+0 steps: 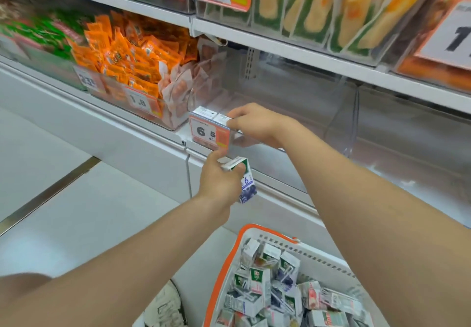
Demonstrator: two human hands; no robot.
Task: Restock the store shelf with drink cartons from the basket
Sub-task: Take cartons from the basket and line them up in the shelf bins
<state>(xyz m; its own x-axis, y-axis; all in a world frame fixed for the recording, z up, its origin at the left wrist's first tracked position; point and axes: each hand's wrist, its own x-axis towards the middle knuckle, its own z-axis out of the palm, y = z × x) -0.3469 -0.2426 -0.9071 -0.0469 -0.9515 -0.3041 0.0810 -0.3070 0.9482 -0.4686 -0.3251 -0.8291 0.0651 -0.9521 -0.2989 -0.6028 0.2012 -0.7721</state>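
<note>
here the left hand (216,181) is closed round a blue carton (246,181), held below the shelf (142,143) edge and just under the price tag (209,133). the carton's long axis stands near upright, its top leaning a little toward the shelf. above it, the right hand (254,122) reaches over the front lip of the clear bin (339,122), with thumb and fingers pinching a second carton (221,118). that one stands touching a first carton (204,112) at the bin's left front corner.

the relation that matters: the open room in the bin lies up and to the right of the blue carton, behind and beside the right hand. the right hand is far nearer that room, already inside the bin. the left hand would likely have to lift its carton over the lip and past the tag, and it probably needs the right hand out of the way first. the basket (224,263) sits low, under the right forearm, with many more cartons heaped in it.
</note>
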